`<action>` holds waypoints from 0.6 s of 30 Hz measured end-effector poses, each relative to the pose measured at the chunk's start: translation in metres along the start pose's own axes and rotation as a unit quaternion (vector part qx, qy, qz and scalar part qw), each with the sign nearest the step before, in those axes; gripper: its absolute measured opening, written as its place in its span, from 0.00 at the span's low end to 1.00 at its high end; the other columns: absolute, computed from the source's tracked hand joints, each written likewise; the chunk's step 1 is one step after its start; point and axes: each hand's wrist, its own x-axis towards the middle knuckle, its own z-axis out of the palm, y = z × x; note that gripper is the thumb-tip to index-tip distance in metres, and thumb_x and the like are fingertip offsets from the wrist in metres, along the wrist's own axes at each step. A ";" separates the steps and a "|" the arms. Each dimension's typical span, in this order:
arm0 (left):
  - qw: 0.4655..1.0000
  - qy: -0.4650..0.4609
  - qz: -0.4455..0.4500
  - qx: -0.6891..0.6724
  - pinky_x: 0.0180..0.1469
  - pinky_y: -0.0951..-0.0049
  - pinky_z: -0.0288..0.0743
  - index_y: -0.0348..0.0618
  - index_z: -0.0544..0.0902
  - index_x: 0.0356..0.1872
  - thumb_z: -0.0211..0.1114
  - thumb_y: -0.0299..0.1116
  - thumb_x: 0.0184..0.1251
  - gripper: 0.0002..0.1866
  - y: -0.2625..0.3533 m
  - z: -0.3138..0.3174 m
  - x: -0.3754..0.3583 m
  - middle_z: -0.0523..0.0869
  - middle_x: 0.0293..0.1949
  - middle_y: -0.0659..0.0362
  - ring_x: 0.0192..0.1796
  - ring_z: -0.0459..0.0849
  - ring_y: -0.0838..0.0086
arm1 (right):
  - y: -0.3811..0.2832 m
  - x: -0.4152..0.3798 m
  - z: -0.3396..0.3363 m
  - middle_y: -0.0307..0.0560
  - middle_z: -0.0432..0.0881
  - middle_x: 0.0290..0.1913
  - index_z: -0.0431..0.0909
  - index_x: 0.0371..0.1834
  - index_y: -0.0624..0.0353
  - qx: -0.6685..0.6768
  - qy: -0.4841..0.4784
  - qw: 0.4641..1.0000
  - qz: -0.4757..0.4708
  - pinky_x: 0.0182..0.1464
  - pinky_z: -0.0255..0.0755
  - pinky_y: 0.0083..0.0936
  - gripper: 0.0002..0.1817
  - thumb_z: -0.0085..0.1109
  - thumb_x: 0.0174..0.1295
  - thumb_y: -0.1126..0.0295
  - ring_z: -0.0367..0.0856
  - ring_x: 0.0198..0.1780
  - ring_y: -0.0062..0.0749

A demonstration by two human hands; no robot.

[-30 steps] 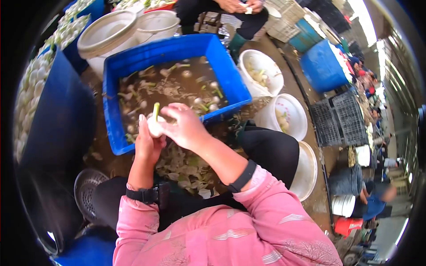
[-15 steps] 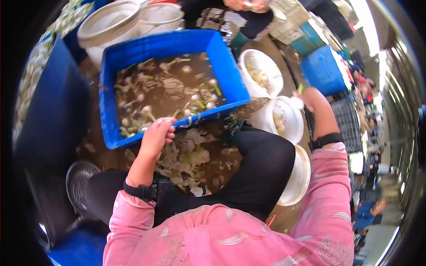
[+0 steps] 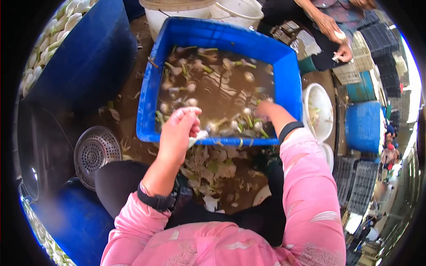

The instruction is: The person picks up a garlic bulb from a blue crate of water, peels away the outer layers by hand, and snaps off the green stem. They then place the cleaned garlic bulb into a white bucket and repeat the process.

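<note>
A blue rectangular tub holds murky water with several garlic bulbs on short green stems. My left hand is over the tub's near left edge, fingers curled, with a pale scrap beside it; what the fingers hold, if anything, is hidden. Inside the tub at the near right, my right hand reaches down to bulbs at the water surface, its fingers blurred and partly hidden. Peeled skins lie in a heap on the ground below the near rim.
White buckets stand right of the tub, others behind it. A metal strainer is at the left, near a large blue container. Another person's hands hold a pale bulb at the upper right. Crates are at the right.
My right hand has moved left from above the white buckets into the tub, and the green-stemmed piece near it no longer shows. The view has shifted, placing the tub farther right.
</note>
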 end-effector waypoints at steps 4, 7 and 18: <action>0.999 0.021 -0.028 -0.019 0.30 0.84 0.65 0.40 0.74 0.39 0.51 0.33 0.61 0.10 0.002 -0.002 0.020 0.74 0.25 0.65 0.26 0.71 0.83 | -0.013 0.029 -0.002 0.50 0.74 0.21 0.75 0.27 0.65 0.079 -0.007 0.997 0.015 0.19 0.68 0.29 0.17 0.56 0.47 0.58 0.73 0.20 0.35; 0.998 -0.001 -0.060 -0.016 0.30 0.84 0.66 0.40 0.74 0.39 0.50 0.33 0.61 0.10 -0.003 0.004 0.037 0.74 0.26 0.65 0.27 0.71 0.83 | -0.026 0.041 0.003 0.54 0.76 0.28 0.75 0.34 0.65 0.147 -0.067 0.986 0.046 0.26 0.71 0.33 0.21 0.58 0.44 0.57 0.75 0.24 0.39; 0.978 -0.041 -0.171 -0.115 0.29 0.85 0.66 0.44 0.67 0.50 0.55 0.39 0.60 0.19 -0.009 0.001 0.072 0.76 0.33 0.65 0.30 0.72 0.82 | -0.136 -0.113 -0.035 0.51 0.75 0.45 0.65 0.51 0.63 0.195 0.282 0.860 -0.379 0.44 0.70 0.24 0.31 0.66 0.38 0.75 0.76 0.42 0.34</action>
